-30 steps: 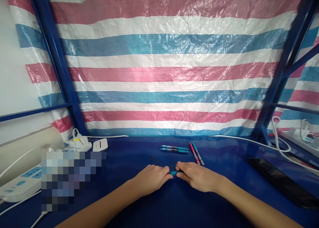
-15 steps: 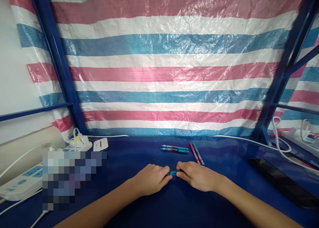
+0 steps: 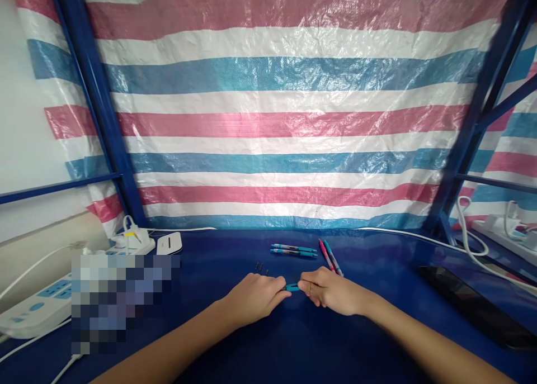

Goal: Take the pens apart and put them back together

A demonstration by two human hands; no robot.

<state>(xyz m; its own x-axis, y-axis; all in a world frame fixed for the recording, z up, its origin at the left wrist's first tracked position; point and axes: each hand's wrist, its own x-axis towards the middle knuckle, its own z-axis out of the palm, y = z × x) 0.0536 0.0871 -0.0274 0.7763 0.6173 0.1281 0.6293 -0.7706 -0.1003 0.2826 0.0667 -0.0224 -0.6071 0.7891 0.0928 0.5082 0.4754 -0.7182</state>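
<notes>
"Where was the teal item (image 3: pixel 292 287) held?"

"It was held low over the middle of the worktop (image 3: pixel 293 345), between the two hands. Only a short length was left uncovered, so its full shape could not be made out, though a pen was suggested by its colour and width."

"And how was it gripped?"

"One end was pinched by the left hand (image 3: pixel 260 297), its fingers curled closed and the thumb pressed forward. The other end was caught at the fingertips of the right hand (image 3: pixel 335 290), which was closed too, with its lower fingers folded under."

"What was laid out nearby?"

"Beyond the hands, two teal pens (image 3: pixel 293 253) were laid side by side, nearly parallel. To the right of them a pink pen (image 3: pixel 326 255) was placed at a slant, with a blue pen (image 3: pixel 333 257) set just beside it. Near the left knuckles some small dark pieces (image 3: pixel 260 266) were scattered; what they were could not be told."

"And farther out?"

"A flat black object (image 3: pixel 470 303) was seen on the right. On the left, a white box (image 3: pixel 169 243) was set near a white power strip (image 3: pixel 39 306). The back was covered by a striped sheet (image 3: pixel 277 124)."
</notes>
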